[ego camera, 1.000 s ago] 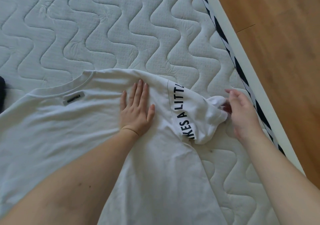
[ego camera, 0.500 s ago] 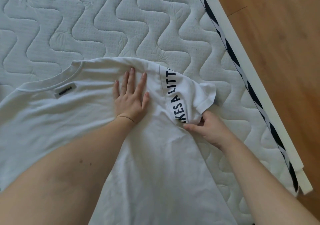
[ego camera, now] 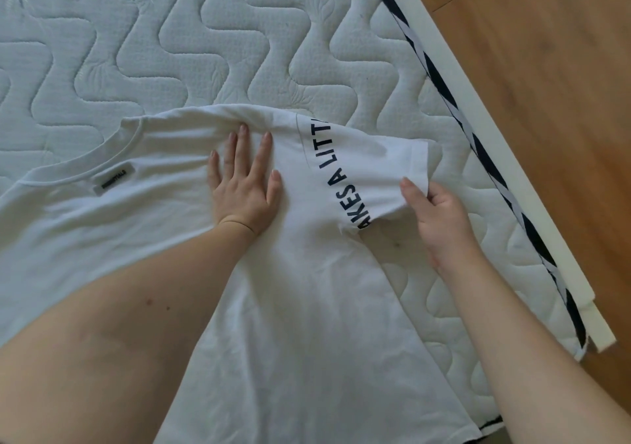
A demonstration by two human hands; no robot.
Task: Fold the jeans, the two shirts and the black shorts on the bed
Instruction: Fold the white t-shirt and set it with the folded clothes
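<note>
Head view: white T-shirt (ego camera: 290, 307) spread across lower centre of the quilted mattress (ego camera: 170, 50). Left hand (ego camera: 244, 184) flat, fingers straight, pressing near the collar. Right hand (ego camera: 440, 221) pinching the sleeve hem (ego camera: 418, 166). Bare mattress above; striped mattress edge (ego camera: 444, 88) and wooden floor (ego camera: 553, 84) at right.

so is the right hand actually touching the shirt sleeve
Touching. The head view shows the right hand pinching the hem of the white shirt at its sleeve, thumb on top of the fabric, fingers beneath.
</note>
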